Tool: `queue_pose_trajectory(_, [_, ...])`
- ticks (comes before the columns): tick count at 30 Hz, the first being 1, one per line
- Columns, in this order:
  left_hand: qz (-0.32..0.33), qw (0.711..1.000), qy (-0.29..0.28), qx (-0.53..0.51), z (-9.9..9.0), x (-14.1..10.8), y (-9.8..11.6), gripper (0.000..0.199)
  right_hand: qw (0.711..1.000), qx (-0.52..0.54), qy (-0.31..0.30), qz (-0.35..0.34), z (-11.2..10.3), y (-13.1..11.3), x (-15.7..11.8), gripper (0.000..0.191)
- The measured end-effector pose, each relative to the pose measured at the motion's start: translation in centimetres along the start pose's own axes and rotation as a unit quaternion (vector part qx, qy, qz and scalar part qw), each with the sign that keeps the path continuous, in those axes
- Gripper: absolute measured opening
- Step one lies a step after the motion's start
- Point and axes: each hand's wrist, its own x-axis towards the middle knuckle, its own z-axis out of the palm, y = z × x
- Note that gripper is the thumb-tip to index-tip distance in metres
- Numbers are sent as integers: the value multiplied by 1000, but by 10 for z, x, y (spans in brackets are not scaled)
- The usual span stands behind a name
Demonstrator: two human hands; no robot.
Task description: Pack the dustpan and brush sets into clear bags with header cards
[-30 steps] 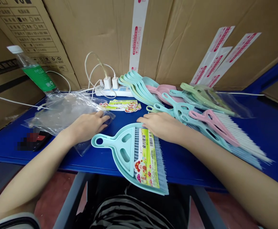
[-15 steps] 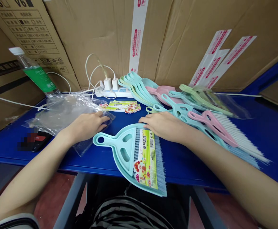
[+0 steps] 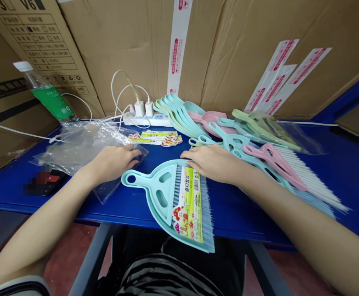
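A light-blue dustpan (image 3: 150,193) with a matching brush (image 3: 162,199) laid in it sits at the table's front edge, its bristles jutting past the edge. Across the bristles lies a printed card (image 3: 189,205). My left hand (image 3: 116,163) rests on the edge of the clear plastic bags (image 3: 83,144), fingers apart and loosely bent, with nothing visibly gripped. Just beyond the dustpan's upper rim, my right hand (image 3: 212,162) lies palm down, fingers spread, thumb close to the rim. Whether that thumb touches it I cannot tell.
Several nested dustpans (image 3: 179,117) stand at the back, beside pink ones (image 3: 210,119). Loose brushes (image 3: 275,164) lie to the right, near a bagged green set (image 3: 265,127). Printed cards (image 3: 157,137), a power strip (image 3: 159,120), a bottle (image 3: 51,98) and a dark phone-like object (image 3: 51,183) are around.
Both hands keep their places and poses. The view has shifted very slightly; nothing else visibly differs.
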Motion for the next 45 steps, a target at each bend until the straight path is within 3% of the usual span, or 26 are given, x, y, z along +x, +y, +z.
queue_pose_trajectory(45, [2,1000,0,-22,-1,-3,2,45,1000,-17,-14,10,0,-5,0,30])
